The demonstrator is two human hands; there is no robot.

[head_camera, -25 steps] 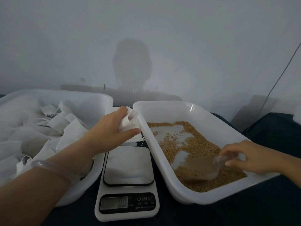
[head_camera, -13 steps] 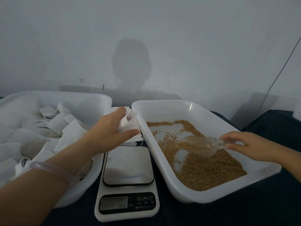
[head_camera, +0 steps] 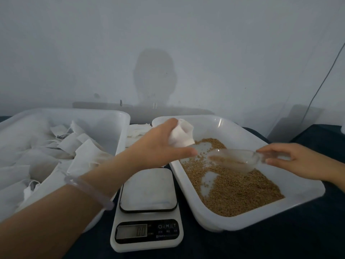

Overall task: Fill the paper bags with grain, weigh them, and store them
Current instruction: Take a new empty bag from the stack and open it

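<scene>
Scoop (head_camera: 237, 161) is pointing at the bag, so I am judging this as the pouring step. I am gripping the small white paper bag (head_camera: 182, 134) in my left hand (head_camera: 162, 148), w/ thumb and fingers curled round its lower part and its mouth turning up and to the right. The bag is hanging over the far left corner of the grain tub (head_camera: 261, 217), above the grain (head_camera: 233, 189), not over the scale (head_camera: 147, 208). My right hand (head_camera: 291, 161) is pinching the handle of the clear scoop. The scoop is lying almost level over the grain, w/ its open end near the bag but not touching it. How much grain is sitting inside I cannot tell, bc the plastic is clear.

To do it well, I am thinking this: left fingers should be holding the mouth open, not squeezing it flat. The scoop lip should be going inside the mouth before I am tilting. The tilt should be slow, approx. a thin stream. Both should be staying over the tub, so spilled grain is falling back in. The scale display (head_camera: 132, 230) is lit, but the digits are too blurry to read. The left tub (head_camera: 119, 128) is holding many white bags (head_camera: 84, 152), prob. the storing place.
</scene>
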